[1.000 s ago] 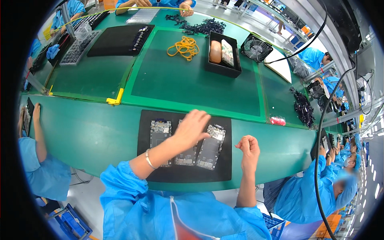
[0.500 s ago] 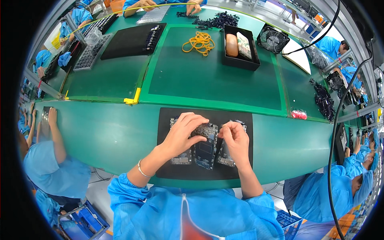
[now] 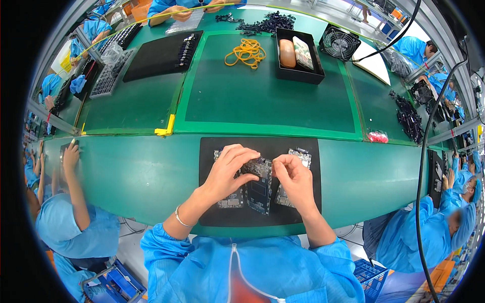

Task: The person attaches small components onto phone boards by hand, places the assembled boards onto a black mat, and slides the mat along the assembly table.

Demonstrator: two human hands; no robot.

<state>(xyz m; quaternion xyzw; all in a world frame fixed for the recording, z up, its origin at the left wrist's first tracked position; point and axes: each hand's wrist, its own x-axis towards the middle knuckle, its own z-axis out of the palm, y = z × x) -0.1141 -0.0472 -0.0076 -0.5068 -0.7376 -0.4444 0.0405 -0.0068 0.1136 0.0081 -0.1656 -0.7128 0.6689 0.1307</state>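
Note:
Three dark circuit boards lie over a black mat point(image 3: 211, 214) in front of me. My left hand point(image 3: 227, 174) grips the middle circuit board point(image 3: 258, 192) by its upper part, thumb across its face and fingers curled over the far end. That board looks slightly tilted. At its upper right edge my right hand point(image 3: 297, 181) is closed in a pinch; whatever is between the fingertips is too small or hidden. The left circuit board point(image 3: 232, 201) is partly covered by my left hand. My right hand overlaps the right circuit board point(image 3: 303, 157).
Beyond the mat are yellow bands point(image 3: 246, 52), a black tray point(image 3: 303, 77) with two items, a fan point(image 3: 339, 42) and dark small parts point(image 3: 270, 23). A black cable point(image 3: 420, 202) hangs at right. Co-workers sit on both sides and opposite.
My right fingertips have shifted slightly left, up against the middle board's edge. The board has turned a little in my left hand. At the left, a co-worker's hand has lifted.

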